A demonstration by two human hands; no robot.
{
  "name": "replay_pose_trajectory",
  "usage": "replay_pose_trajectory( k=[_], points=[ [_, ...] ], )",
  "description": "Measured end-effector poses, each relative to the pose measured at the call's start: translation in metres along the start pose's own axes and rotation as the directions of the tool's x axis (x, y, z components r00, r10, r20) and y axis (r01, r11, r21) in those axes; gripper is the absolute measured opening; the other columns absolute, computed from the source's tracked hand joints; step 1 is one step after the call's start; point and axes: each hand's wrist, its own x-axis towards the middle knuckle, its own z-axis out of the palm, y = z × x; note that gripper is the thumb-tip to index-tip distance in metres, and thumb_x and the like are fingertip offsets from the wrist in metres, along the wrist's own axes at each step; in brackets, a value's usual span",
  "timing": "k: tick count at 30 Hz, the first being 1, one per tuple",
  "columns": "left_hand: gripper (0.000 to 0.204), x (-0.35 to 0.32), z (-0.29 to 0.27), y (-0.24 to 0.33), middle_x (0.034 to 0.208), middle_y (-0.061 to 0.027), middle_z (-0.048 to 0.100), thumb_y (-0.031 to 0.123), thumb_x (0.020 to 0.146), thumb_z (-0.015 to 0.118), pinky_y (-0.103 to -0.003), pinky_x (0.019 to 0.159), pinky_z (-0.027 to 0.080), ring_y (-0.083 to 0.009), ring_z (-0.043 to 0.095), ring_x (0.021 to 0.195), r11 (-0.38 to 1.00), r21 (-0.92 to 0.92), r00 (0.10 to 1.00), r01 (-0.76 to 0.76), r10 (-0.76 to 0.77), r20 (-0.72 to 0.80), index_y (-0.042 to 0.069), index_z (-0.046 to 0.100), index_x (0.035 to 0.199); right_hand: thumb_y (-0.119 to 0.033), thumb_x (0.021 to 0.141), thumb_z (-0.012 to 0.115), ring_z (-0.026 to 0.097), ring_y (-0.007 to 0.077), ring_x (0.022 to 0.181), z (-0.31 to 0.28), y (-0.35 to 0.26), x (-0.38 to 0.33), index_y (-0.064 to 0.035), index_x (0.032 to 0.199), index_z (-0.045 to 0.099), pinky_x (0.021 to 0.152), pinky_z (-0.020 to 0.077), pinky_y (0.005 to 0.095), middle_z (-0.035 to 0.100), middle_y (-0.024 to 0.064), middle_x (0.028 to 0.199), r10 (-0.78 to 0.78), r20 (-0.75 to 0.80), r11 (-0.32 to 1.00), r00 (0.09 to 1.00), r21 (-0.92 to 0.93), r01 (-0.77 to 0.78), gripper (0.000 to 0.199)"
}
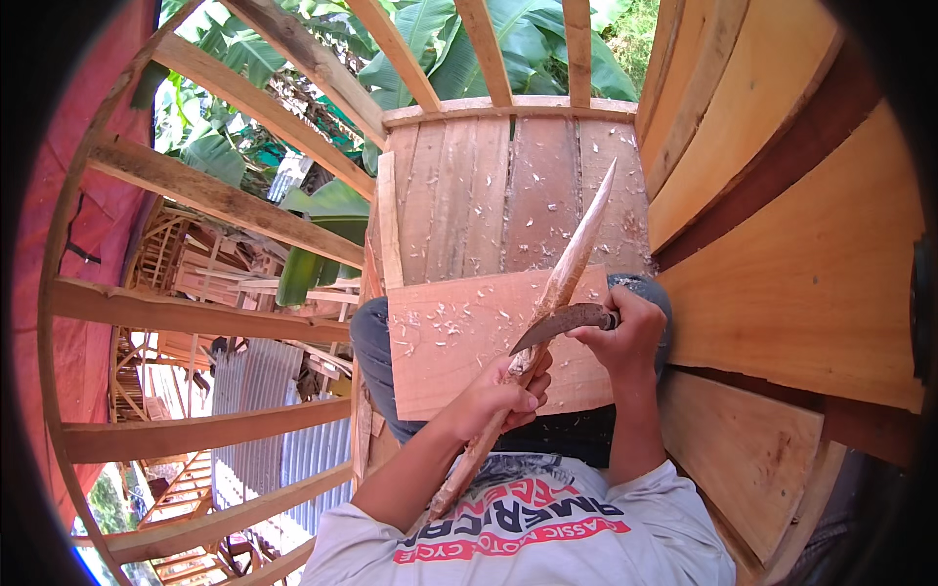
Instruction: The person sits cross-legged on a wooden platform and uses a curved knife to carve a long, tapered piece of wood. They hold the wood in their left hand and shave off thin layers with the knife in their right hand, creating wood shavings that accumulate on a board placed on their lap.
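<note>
My left hand (496, 398) is closed around a long wooden stick (576, 252), which slants from near my belly up to a whittled, pale point at the far right. In my right hand (630, 330) is a knife (564, 324) with a dark curved blade; its handle is mostly hidden by the fingers. The blade lies across the stick just beyond my left hand, its tip toward the left. Under both, a flat wooden board (440, 337) rests on my lap, dotted with pale shavings.
Beyond the board, a plank floor (445, 195) is strewn with shavings. Wooden railing slats (205, 313) rise at the left and far side. Wood panels (782, 264) stand close by my right. Past the railing, corrugated metal sheets (256, 391) and banana leaves (420, 49) show.
</note>
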Motion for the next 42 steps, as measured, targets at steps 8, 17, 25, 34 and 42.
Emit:
replay_pose_trajectory(
  k=[8,17,25,34,42],
  points=[
    [0.029,-0.001,0.001,-0.005,0.065,0.0028,0.033,0.008,0.071,0.061,-0.020,0.041,0.030,-0.0061,0.035,0.048,0.999,-0.038,0.999,-0.004,0.006,0.035,0.010,0.037,0.086,-0.079,0.044,0.072,0.043,0.0273,0.042,-0.005,-0.001,0.000,-0.0058,0.058,0.046,0.042,0.0369,0.0344,0.042,0.0077,0.048,-0.028,-0.014,0.999,1.000,-0.035,0.028,0.079],
    [0.031,-0.005,-0.001,-0.006,0.065,0.0025,0.033,0.009,0.069,0.061,-0.020,0.041,0.030,-0.0062,0.036,0.049,0.999,-0.050,1.000,-0.009,0.010,0.028,0.010,0.037,0.089,-0.086,0.051,0.061,0.035,0.0235,0.046,-0.003,-0.002,0.003,-0.0044,0.057,0.037,0.044,0.0312,0.0350,0.029,0.0065,0.051,-0.037,-0.023,0.999,0.999,-0.005,0.037,0.085],
    [0.034,-0.001,-0.011,0.002,0.062,0.0016,0.035,0.012,0.068,0.063,-0.021,0.040,0.030,-0.0075,0.035,0.047,0.997,-0.034,0.997,-0.063,0.061,-0.042,0.010,0.036,0.089,-0.068,0.059,0.075,0.052,0.0298,0.046,0.007,-0.018,0.000,-0.0027,0.060,0.059,0.047,0.0412,0.0372,0.049,0.0108,0.049,0.159,0.216,0.986,0.963,0.010,-0.165,0.068],
    [0.030,-0.017,-0.024,0.024,0.061,0.0003,0.036,0.011,0.069,0.062,-0.022,0.041,0.030,-0.0088,0.036,0.047,0.985,-0.101,0.990,-0.141,0.139,-0.029,0.010,0.037,0.086,-0.022,0.098,0.052,0.042,0.0058,0.049,-0.010,-0.051,0.004,-0.0015,0.084,0.061,0.046,0.0333,0.0246,0.049,-0.0035,0.060,-0.081,0.768,0.634,0.636,0.532,-0.561,0.026],
    [0.031,-0.016,-0.012,0.028,0.063,0.0006,0.036,0.011,0.069,0.061,-0.022,0.042,0.030,-0.0084,0.037,0.049,0.990,-0.053,0.991,-0.134,0.135,0.013,0.011,0.036,0.088,-0.020,0.094,0.058,0.045,0.0094,0.051,-0.010,-0.044,-0.002,0.0001,0.083,0.058,0.049,0.0355,0.0260,0.051,0.0036,0.058,-0.102,0.637,0.742,0.764,0.560,-0.368,0.023]
  ],
)
